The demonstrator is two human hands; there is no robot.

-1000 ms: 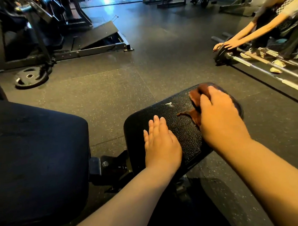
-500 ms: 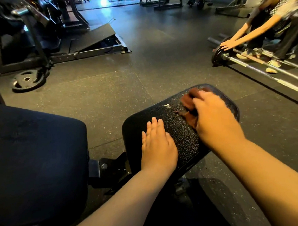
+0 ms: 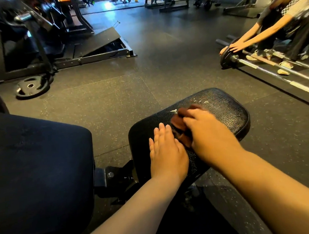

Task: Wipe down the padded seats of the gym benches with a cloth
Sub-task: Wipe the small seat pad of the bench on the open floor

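Note:
A small black padded seat (image 3: 223, 109) with a cracked, shiny surface sits in the lower middle. My right hand (image 3: 208, 134) presses a brown cloth (image 3: 180, 123) onto the seat's middle, fingers curled over it; most of the cloth is hidden under the hand. My left hand (image 3: 166, 152) lies flat on the seat's near left part, fingers straight, right beside the cloth. A larger dark blue back pad (image 3: 36, 172) of the same bench fills the left.
A metal bracket (image 3: 112, 175) joins the two pads. A weight plate (image 3: 31, 86) lies on the rubber floor at left by a machine frame (image 3: 97, 53). At right another person (image 3: 281, 20) handles a barbell (image 3: 268, 71) on the floor.
My right hand has slid the cloth from the seat's far right end toward the middle, close to my left hand. My left hand stays flat in place.

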